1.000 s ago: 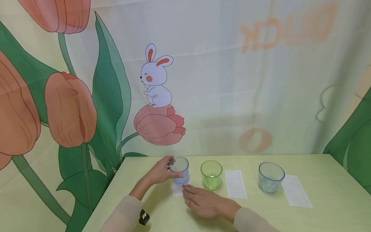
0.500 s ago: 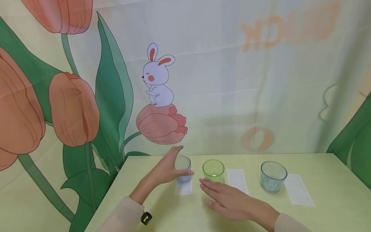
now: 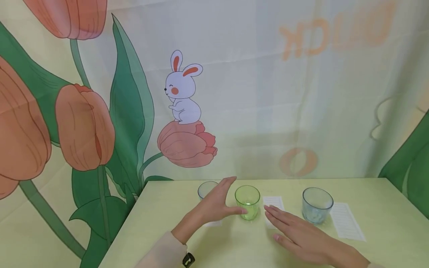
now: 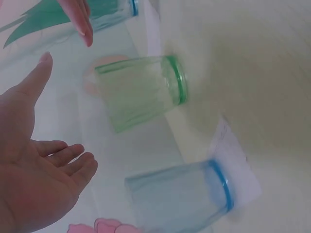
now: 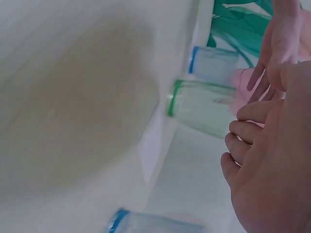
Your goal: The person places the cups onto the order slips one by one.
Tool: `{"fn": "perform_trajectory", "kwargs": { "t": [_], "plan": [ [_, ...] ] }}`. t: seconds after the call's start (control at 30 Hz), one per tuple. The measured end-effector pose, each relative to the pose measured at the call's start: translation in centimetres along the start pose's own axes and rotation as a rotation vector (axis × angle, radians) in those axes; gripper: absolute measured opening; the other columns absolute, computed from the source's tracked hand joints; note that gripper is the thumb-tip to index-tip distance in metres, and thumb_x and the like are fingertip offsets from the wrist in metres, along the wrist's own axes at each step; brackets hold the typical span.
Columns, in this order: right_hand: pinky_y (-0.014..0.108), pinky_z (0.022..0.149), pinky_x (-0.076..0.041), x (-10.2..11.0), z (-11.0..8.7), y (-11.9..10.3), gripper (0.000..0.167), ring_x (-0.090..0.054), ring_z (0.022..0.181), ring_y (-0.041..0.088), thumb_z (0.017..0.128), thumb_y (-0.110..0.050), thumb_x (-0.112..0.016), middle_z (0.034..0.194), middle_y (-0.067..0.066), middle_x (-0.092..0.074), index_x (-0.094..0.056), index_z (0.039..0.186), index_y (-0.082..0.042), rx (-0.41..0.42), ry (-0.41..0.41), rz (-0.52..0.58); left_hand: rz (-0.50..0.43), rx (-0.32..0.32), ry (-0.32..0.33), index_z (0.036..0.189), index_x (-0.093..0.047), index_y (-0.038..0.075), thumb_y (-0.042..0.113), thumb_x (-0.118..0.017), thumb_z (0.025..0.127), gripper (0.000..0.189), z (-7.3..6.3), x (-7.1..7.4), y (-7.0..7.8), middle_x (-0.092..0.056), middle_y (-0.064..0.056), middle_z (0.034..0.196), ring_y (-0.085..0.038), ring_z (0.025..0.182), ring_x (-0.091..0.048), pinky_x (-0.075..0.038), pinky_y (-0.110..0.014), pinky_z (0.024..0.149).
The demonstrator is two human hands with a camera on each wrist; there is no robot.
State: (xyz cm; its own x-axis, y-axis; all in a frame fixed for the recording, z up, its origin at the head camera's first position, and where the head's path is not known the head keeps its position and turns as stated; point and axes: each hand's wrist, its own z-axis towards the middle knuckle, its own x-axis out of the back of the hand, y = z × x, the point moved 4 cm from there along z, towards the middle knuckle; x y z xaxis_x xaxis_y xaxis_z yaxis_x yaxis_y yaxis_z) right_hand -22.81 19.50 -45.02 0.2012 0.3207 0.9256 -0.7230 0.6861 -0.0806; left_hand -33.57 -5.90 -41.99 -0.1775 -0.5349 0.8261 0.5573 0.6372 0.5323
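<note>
Head view. Three glasses along the back edge of the table (image 3: 368, 197). Green glass (image 3: 249, 199) upright, mid-row. Left hand (image 3: 214, 204) at its left, thumb spread wide from the fingers, thumb crossing in front of the glass. Left blue glass (image 3: 205, 190) partly hidden behind that hand; left slip (image 3: 213, 223) shows nearer the front edge. Right blue glass (image 3: 317, 206) towards the back right corner, right slip (image 3: 346, 221) beside it. Right hand (image 3: 298, 234) over the middle slip (image 3: 273, 202), fingers straight and pressed together, thumb a little apart.

Left wrist view, scene sideways. Gap between left hand and green glass; nothing pinched. Left blue glass appears to stand on its slip. Right hand's fingertips at top.

Right wrist view. Right fingers together, holding nothing; middle slip bare beside the green glass, some blur.

Step, as I judge it: reaching for the green glass, no grip made. Next move calls for the left fingers and thumb closing round its wall, with the right hand nearest the middle slip.
</note>
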Motion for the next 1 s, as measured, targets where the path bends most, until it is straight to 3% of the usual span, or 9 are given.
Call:
{"fn": "perform_trajectory", "kwargs": {
  "t": [0.2,0.4,0.5,0.6,0.63,0.77,0.83,0.9,1.0],
  "plan": [
    [0.028,0.115,-0.039,-1.3,-2.0,2.1,0.056,-0.048,0.147,0.028,0.11,-0.035,-0.058,0.164,0.009,-0.046,-0.049,0.159,-0.009,-0.047,0.009,0.0,0.019,0.016,0.001,0.166,-0.031,0.009,0.062,-0.083,0.086,0.109,1.2,-2.4,0.3,-0.037,-0.007,0.169,-0.027,0.152,-0.04,-0.038,-0.046,0.122],
    [0.042,0.109,-0.048,-2.6,-2.9,3.2,0.056,-0.049,0.146,0.029,0.111,-0.039,-0.055,0.164,0.01,-0.047,-0.05,0.158,-0.008,-0.052,-0.018,-0.032,0.041,0.044,0.031,0.166,-0.032,0.01,0.059,-0.085,0.085,0.108,2.2,-3.4,0.2,-0.038,-0.005,0.168,-0.027,0.152,-0.041,-0.04,-0.046,0.121],
    [0.025,0.122,-0.03,-3.2,-3.3,3.7,0.057,-0.049,0.145,0.032,0.111,-0.038,-0.055,0.163,0.013,-0.047,-0.051,0.157,-0.004,-0.052,-0.037,-0.014,0.048,0.043,0.048,0.165,-0.034,0.009,0.057,-0.086,0.085,0.106,2.7,-3.8,0.1,-0.04,-0.006,0.167,-0.027,0.151,-0.043,-0.041,-0.045,0.12],
    [0.009,0.12,-0.003,-3.7,-3.5,4.1,0.057,-0.047,0.147,0.033,0.112,-0.037,-0.054,0.163,0.015,-0.046,-0.051,0.156,-0.002,-0.057,-0.062,0.013,0.053,0.054,0.05,0.165,-0.035,0.008,0.056,-0.086,0.085,0.106,3.0,-4.0,-0.1,-0.041,-0.007,0.167,-0.028,0.151,-0.043,-0.041,-0.045,0.12],
    [0.009,0.12,-0.001,-3.9,-3.6,4.2,0.057,-0.046,0.147,0.033,0.112,-0.037,-0.053,0.164,0.015,-0.045,-0.05,0.156,-0.001,-0.061,-0.075,0.023,0.054,0.06,0.046,0.165,-0.035,0.008,0.056,-0.086,0.085,0.106,3.0,-4.1,-0.2,-0.041,-0.008,0.167,-0.028,0.151,-0.043,-0.041,-0.045,0.12],
    [0.026,0.123,-0.028,-4.4,-3.8,4.5,0.057,-0.043,0.15,0.031,0.113,-0.039,-0.049,0.166,0.013,-0.042,-0.049,0.157,-0.003,-0.071,-0.112,0.009,0.049,0.089,0.027,0.165,-0.035,0.007,0.056,-0.086,0.085,0.107,3.1,-4.3,-0.5,-0.04,-0.009,0.167,-0.03,0.15,-0.044,-0.041,-0.047,0.12],
    [0.028,0.123,-0.03,-4.7,-3.9,4.5,0.058,-0.043,0.15,0.032,0.113,-0.041,-0.048,0.166,0.012,-0.041,-0.049,0.158,-0.003,-0.078,-0.118,0.019,0.048,0.096,0.024,0.164,-0.036,0.007,0.056,-0.086,0.085,0.105,3.2,-4.4,-0.6,-0.042,-0.009,0.166,-0.03,0.149,-0.045,-0.042,-0.047,0.119],
    [0.02,0.124,-0.021,-4.9,-4.0,4.7,0.058,-0.042,0.15,0.032,0.114,-0.041,-0.047,0.167,0.012,-0.041,-0.048,0.158,-0.004,-0.085,-0.123,0.036,0.055,0.099,0.026,0.163,-0.038,0.007,0.056,-0.086,0.086,0.103,3.3,-4.5,-0.7,-0.044,-0.009,0.164,-0.029,0.148,-0.047,-0.043,-0.046,0.118],
    [0.023,0.124,-0.025,-5.0,-4.0,4.7,0.058,-0.042,0.15,0.032,0.114,-0.041,-0.046,0.166,0.012,-0.041,-0.049,0.158,-0.003,-0.086,-0.131,0.04,0.057,0.1,0.029,0.162,-0.041,0.006,0.054,-0.086,0.087,0.1,3.4,-4.5,-0.8,-0.049,-0.009,0.16,-0.029,0.145,-0.049,-0.044,-0.045,0.117]
  ]
}}
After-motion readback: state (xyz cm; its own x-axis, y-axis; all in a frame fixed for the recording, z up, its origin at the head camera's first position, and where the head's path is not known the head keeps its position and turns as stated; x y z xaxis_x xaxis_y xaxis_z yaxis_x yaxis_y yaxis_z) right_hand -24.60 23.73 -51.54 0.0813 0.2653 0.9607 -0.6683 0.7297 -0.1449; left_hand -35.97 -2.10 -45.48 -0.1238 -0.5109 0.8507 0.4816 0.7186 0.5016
